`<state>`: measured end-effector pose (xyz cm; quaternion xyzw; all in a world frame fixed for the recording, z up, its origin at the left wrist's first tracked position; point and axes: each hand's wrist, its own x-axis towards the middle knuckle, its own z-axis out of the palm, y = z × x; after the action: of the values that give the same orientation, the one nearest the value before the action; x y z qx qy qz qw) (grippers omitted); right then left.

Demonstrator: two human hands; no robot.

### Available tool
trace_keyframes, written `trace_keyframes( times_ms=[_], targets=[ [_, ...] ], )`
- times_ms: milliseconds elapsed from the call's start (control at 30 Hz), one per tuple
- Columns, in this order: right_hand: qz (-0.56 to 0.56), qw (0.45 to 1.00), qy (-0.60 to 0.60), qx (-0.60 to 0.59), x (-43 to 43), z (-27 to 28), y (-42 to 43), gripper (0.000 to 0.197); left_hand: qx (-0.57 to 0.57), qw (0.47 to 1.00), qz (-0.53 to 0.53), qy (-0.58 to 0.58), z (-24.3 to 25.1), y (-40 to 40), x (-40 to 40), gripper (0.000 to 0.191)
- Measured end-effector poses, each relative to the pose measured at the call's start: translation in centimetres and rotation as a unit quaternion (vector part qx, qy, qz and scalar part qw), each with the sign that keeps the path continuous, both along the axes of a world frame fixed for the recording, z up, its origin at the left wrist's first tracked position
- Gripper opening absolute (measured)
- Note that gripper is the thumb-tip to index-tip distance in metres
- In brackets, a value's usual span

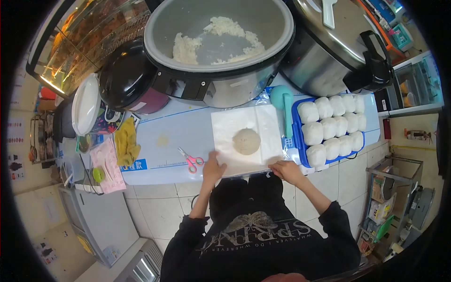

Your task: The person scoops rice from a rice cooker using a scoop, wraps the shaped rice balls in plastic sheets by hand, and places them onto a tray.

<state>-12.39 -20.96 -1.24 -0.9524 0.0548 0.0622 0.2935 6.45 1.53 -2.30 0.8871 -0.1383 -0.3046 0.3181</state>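
Observation:
A white paper sheet (269, 121) with a crease lies in front of me on the table. Near its middle sits a pale, round, flattish lump of food (246, 141), which looks like rice. My left hand (214, 168) rests at the sheet's near left corner, thumb and fingers apart. At the near right corner, the fingers of my right hand (287, 171) are pinched together on the paper's edge. Left of my left hand lie pink-handled scissors (191, 161). Beyond the sheet to the right is a turquoise rice paddle or scoop (287, 109).
A large rice cooker (243, 83) holding cooked rice (229, 28) stands at the back. Beside it is a lidded steel pot (317, 67). Rows of white wrapped balls (329, 128) fill a blue tray (298, 139). A yellow cloth (127, 142) lies left.

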Motion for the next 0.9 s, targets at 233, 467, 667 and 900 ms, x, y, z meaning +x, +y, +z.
trace_keyframes(
  times_ms=[233,467,667,900],
  targets=[
    [0.034,0.997,-0.055,-0.048,2.7,0.5,0.2,0.008,-0.127,0.934,-0.3,-0.148,-1.3,-3.7,-4.6,0.026],
    [0.094,0.992,0.071,-0.056,1.3,-0.5,-0.2,0.011,-0.193,0.917,-0.348,0.013,-2.4,-3.5,-3.1,0.028],
    [0.079,0.992,0.092,-0.037,1.7,0.0,-0.2,0.009,-0.214,0.928,-0.276,0.129,-2.4,-3.5,-3.8,0.026],
    [0.07,0.973,0.209,-0.071,3.2,2.3,0.7,0.01,-0.232,0.918,-0.321,-0.001,-3.6,-3.1,-3.9,0.014]
  ],
)
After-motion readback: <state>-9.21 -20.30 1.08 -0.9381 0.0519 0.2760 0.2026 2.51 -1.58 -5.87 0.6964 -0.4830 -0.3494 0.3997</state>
